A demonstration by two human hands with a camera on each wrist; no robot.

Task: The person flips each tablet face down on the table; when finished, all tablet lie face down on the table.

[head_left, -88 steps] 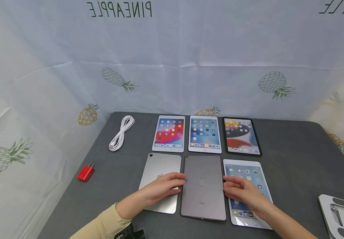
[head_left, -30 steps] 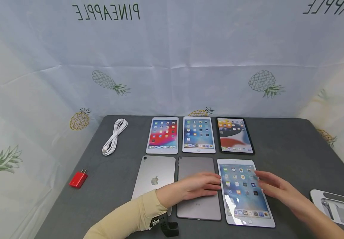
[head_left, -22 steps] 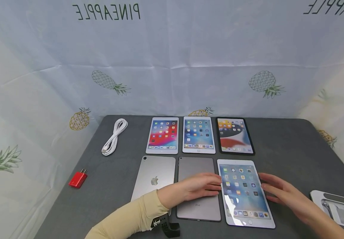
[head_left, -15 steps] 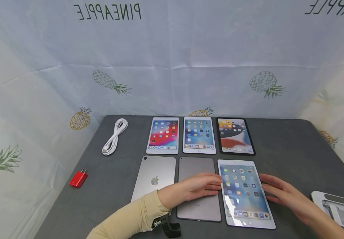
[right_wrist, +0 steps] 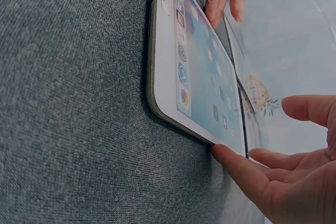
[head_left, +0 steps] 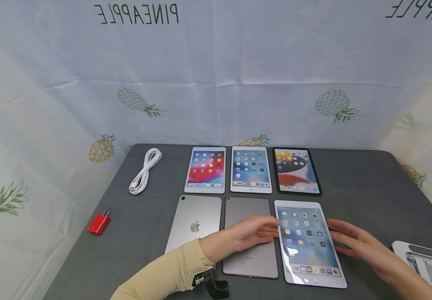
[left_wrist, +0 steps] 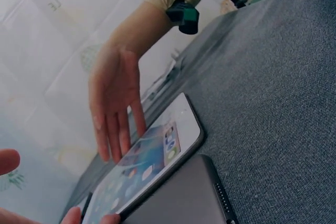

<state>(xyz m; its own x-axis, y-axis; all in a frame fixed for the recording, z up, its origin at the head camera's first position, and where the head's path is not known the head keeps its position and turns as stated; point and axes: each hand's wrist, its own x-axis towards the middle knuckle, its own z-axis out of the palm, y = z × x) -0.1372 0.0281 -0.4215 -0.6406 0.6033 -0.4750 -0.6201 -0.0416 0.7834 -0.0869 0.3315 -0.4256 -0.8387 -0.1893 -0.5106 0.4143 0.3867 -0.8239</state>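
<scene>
A white tablet (head_left: 308, 243) lies screen up at the right end of the front row, its icons lit. Along its left edge are the fingertips of my left hand (head_left: 247, 235), which stretches across a grey tablet (head_left: 253, 264) lying back up. My right hand (head_left: 363, 246) is at the opposite edge with fingers extended; in the right wrist view a fingertip (right_wrist: 220, 150) meets the tablet's side. To the left of the grey one, a silver tablet (head_left: 197, 214) also lies back up, partly hidden by my left sleeve.
Behind stands a row of lit tablets: one with a red-blue screen (head_left: 206, 170), one with a blue screen (head_left: 251, 170), and a black-framed one (head_left: 297, 171). A coiled white cable (head_left: 145, 171) and red plug adapter (head_left: 99, 224) lie left. A silver stand (head_left: 427, 264) sits at right.
Since the oldest frame, both hands have moved right, from the grey tablet's sides to the white tablet's sides. Over the last second the hands have barely moved.
</scene>
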